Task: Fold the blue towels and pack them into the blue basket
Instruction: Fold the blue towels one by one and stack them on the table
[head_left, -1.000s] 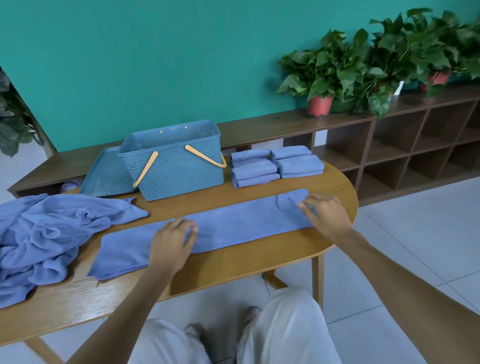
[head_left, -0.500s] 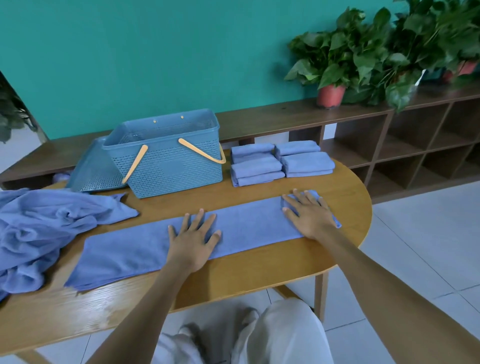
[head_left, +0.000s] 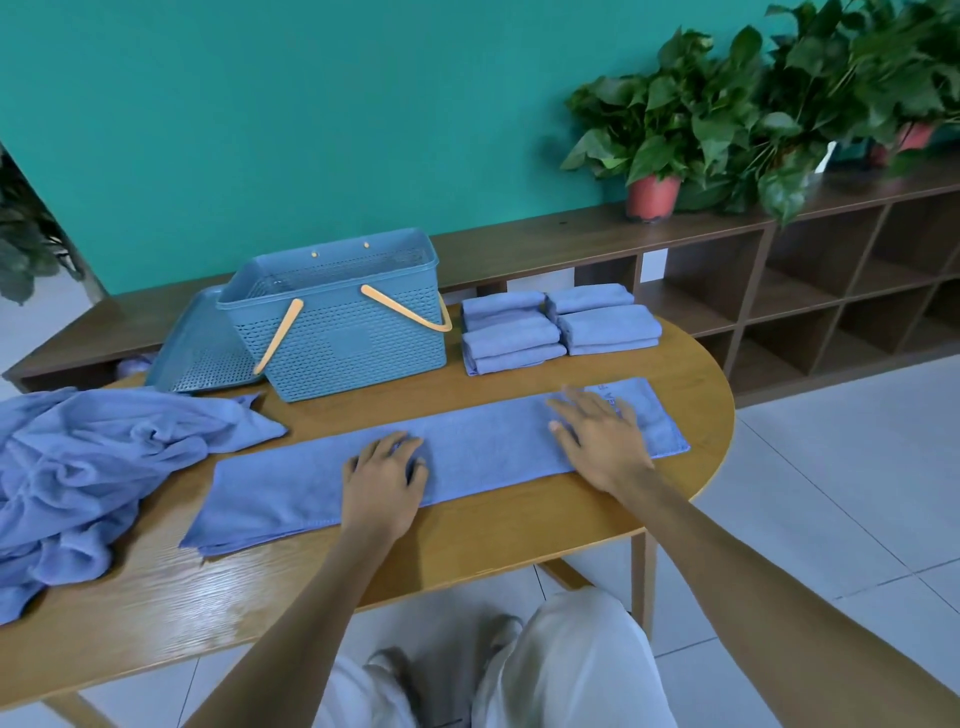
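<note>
Head view: both hands' fingers released, left hand (head_left: 383, 480) and right hand (head_left: 597, 441) flat on long towel (head_left: 483, 452).

I'm seeing faint lettering on the long towel (head_left: 467, 462), right end, approx. by the right hand (head_left: 602, 436). It's looking like "EA F" or similar, but it's partly covered & blurred, so I'm not reading it w/ confidence.

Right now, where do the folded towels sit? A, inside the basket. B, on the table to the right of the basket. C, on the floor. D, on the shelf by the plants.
B: the folded towels are stacked on the table just right of the blue basket, not inside it.
</note>
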